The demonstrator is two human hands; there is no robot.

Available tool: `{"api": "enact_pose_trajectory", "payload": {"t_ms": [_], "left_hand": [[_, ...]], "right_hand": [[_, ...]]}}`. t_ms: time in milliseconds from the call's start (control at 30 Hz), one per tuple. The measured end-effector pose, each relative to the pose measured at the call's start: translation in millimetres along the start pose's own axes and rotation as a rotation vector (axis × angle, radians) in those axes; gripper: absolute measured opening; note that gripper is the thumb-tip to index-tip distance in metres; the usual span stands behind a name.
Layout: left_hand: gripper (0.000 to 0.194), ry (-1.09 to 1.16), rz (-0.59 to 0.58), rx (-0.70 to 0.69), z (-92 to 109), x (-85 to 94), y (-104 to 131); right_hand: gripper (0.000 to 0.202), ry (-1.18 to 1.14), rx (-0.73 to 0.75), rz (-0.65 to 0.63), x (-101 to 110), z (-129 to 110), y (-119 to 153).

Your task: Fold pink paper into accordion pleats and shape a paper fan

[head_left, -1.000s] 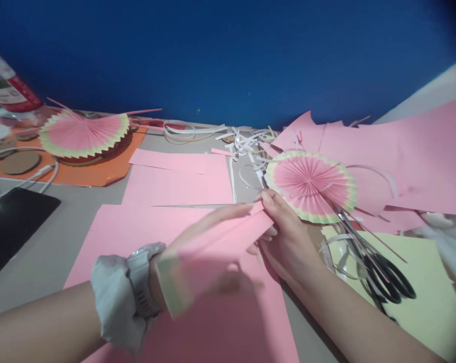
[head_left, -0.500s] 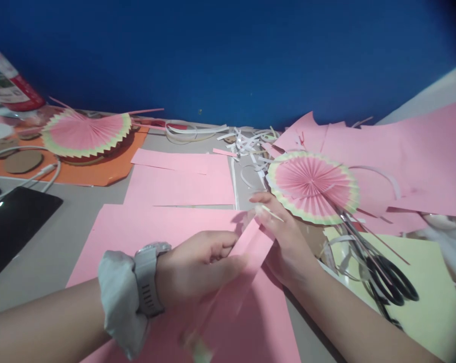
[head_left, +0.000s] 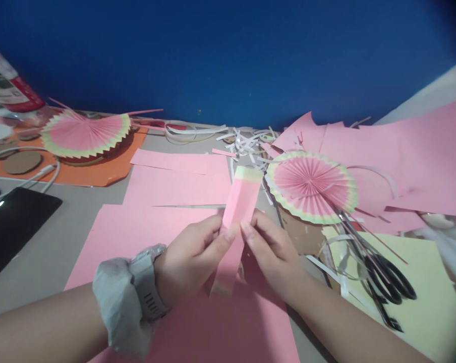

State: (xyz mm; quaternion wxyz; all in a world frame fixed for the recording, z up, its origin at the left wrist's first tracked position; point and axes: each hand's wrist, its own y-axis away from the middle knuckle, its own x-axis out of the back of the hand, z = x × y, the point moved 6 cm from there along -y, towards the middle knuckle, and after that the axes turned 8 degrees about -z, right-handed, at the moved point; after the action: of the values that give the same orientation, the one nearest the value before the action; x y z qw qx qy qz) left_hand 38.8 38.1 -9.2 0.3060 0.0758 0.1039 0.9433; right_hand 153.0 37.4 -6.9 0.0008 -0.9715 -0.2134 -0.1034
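Note:
A long pink paper strip [head_left: 240, 201] with pale yellow-green ends is held upright over large pink sheets. My left hand [head_left: 197, 257] pinches its left edge near the middle, thumb in front. On the opposite edge, my right hand [head_left: 275, 252] grips the same strip with thumb and fingers. Beneath them lies a large pink sheet [head_left: 129, 227]. A round pleated pink fan with a pale green rim [head_left: 307, 181] rests to the right, and another pleated fan [head_left: 88, 131] sits at the far left.
Scissors [head_left: 387, 277] lie on a pale green sheet [head_left: 420, 262] at right. Paper scraps [head_left: 246, 141] are heaped at the back. A dark phone [head_left: 23, 217], cable, orange sheet [head_left: 118, 166] and bottle [head_left: 12, 85] are at left; a blue panel [head_left: 228, 60] stands behind.
The strip has turned more upright, and its yellow-green far end now shows clearly. My right hand has moved down from the far end to the strip's middle, beside my left hand.

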Motion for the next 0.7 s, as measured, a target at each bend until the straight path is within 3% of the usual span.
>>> {"api": "enact_pose_trajectory", "payload": {"t_ms": [367, 567, 700], "left_hand": [[0.033, -0.011, -0.023, -0.03, 2.7, -1.6, -2.0], [0.025, -0.088, 0.089, -0.012, -0.1, 4.7, -0.2], [0.026, -0.099, 0.129, -0.02, 3.4, 7.4, 0.3]], "right_hand": [[0.021, 0.125, 0.089, -0.067, -0.4, -8.9, -3.2], [0.023, 0.132, 0.142, 0.006, 2.8, -12.0, -2.0], [0.021, 0.103, 0.081, -0.018, 1.4, -7.3, -3.2]]}}
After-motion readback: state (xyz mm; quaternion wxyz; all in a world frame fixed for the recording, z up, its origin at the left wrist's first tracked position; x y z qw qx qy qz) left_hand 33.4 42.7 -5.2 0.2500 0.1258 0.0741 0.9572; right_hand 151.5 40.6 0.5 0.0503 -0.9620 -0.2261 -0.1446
